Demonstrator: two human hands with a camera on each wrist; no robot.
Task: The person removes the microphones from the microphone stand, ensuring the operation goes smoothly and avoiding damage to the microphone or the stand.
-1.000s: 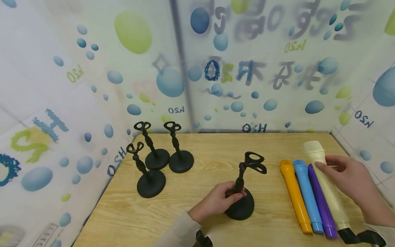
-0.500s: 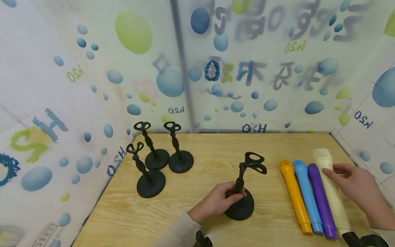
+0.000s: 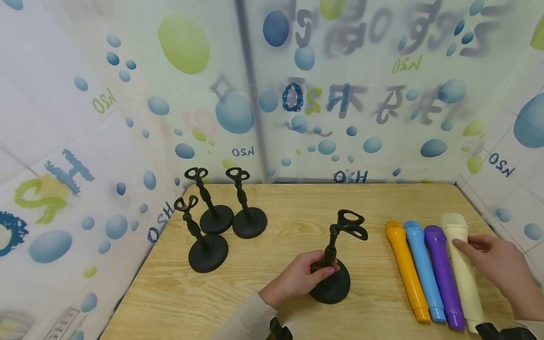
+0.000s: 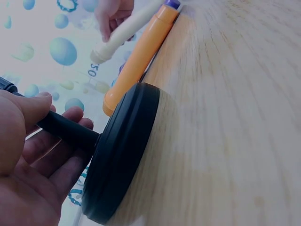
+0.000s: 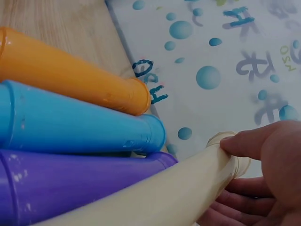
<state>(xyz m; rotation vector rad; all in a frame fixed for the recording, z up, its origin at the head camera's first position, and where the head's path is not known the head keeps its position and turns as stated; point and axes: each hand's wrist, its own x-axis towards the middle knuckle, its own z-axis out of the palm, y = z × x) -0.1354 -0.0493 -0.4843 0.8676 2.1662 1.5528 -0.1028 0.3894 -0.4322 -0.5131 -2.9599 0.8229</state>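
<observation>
My left hand [image 3: 299,277] grips the stem of a black desktop microphone stand [image 3: 333,287], whose round base is on the table. Its clip at the top has nothing in it. In the left wrist view, thumb and fingers go round the stem just above the base [image 4: 123,153]. At the right, my right hand [image 3: 497,264] holds a cream toy microphone [image 3: 461,269] near its head, thumb on one side and fingers on the other. Beside it lie a purple microphone [image 3: 444,276], a light blue one [image 3: 425,269] and an orange one [image 3: 406,269], roughly parallel.
Three more black microphone stands [image 3: 208,252] stand upright at the back left of the wooden table [image 3: 204,302]. Their clips hold nothing. A wall covering [image 3: 272,132] printed with blue and green bubbles encloses the back and both sides.
My right hand has brought the cream microphone rightward and nearer, off its overlap with the purple one to a place alongside it. The left hand and its stand stay put.
</observation>
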